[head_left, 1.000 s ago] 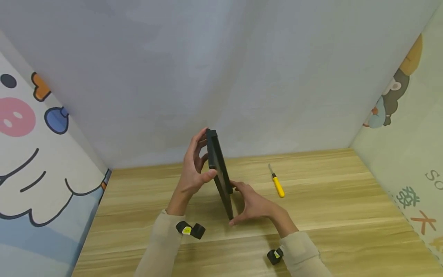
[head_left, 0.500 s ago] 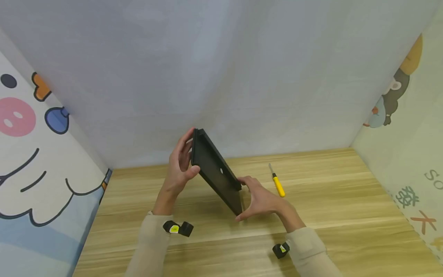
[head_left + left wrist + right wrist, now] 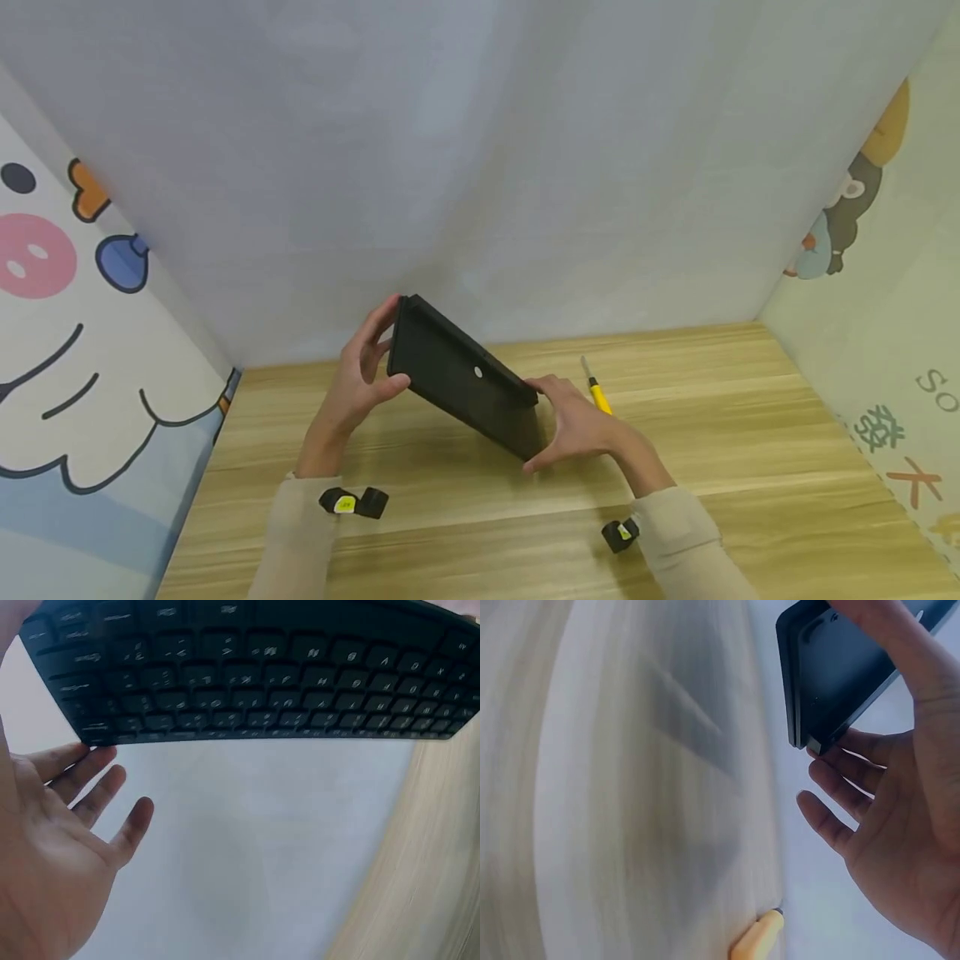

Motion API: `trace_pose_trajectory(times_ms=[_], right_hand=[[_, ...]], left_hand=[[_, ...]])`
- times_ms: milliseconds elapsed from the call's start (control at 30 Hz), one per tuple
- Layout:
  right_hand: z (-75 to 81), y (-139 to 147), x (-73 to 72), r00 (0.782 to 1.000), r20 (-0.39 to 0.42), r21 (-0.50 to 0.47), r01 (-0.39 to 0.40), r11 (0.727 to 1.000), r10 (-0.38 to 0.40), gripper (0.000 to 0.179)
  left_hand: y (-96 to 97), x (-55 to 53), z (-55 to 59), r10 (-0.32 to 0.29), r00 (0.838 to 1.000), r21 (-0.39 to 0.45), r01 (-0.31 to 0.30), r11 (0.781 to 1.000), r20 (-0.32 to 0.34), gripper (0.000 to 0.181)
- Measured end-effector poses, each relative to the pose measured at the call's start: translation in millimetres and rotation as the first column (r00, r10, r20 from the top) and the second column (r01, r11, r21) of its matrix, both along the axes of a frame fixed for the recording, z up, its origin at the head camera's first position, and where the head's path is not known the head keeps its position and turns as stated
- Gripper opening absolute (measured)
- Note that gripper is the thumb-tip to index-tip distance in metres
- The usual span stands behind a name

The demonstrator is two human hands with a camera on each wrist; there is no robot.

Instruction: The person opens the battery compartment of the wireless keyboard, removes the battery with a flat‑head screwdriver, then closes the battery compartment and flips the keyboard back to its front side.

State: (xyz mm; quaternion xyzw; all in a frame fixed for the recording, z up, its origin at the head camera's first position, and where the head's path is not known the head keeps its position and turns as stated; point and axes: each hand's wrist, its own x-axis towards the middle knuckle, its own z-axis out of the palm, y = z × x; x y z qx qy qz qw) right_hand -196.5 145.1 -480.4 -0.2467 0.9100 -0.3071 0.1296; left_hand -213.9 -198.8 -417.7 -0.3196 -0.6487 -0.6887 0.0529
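Our left hand (image 3: 354, 385) pinched the left end of the black keyboard (image 3: 453, 379) between thumb and fingers, and our right hand (image 3: 579, 422) pinched its right end. We held it tilted, underside toward us, over the wooden table (image 3: 750, 442), left of the yellow-handled screwdriver (image 3: 599, 397).

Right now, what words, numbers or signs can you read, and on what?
"SO", on the right-hand wall.
"發", same wall, lower left of it.
Orange character below that: maybe "大", unsure.
Yellowish shape below: faint, cut off.
Keyboard keys: marks too blurred to read.
Yellow labels on black wrist units: too small.
White oval on keyboard's underside: too small.
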Motion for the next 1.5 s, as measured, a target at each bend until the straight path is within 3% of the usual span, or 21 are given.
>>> trace_pose_trajectory(times_ms=[367,667,833,1100,1200,1267,1500], right_hand=[[4.7,11.9,-4.9,0.998,-0.064,0.036,0.005,0.999,-0.002,0.128],[9.4,15.3,-11.7,0.994,-0.103,0.076,-0.02,0.997,0.027,0.13],[10.8,16.3,-15.7,0.99,-0.132,0.116,-0.031,0.993,0.046,0.13],[13.7,16.3,-18.4,0.985,-0.164,0.187,-0.014,0.982,0.045,0.13],[13.4,15.8,-19.6,0.98,-0.19,0.213,-0.014,0.977,0.055,0.129],[13.4,15.4,-20.5,0.978,-0.202,0.223,-0.014,0.975,0.06,0.128],[10.2,13.7,-24.2,0.974,-0.216,0.246,-0.012,0.969,0.067,0.128]], left_hand=[[-26.9,6.9,-0.3,-0.008,0.996,-0.225,0.027,0.974,0.087,0.101],[-44.6,13.1,-11.0,0.072,0.99,-0.356,-0.024,0.934,0.121,0.104],[-51.4,17.5,-18.4,0.134,0.984,-0.462,-0.064,0.885,0.12,0.105],[-55.6,21.3,-33.8,0.253,0.958,-0.65,-0.106,0.752,0.137,0.113],[-56.6,20.7,-41.8,0.278,0.951,-0.694,-0.109,0.712,0.136,0.115],[-57.1,20.0,-47.5,0.28,0.95,-0.707,-0.105,0.699,0.136,0.116],[-57.8,18.0,-65.1,0.276,0.951,-0.711,-0.097,0.696,0.142,0.115]])
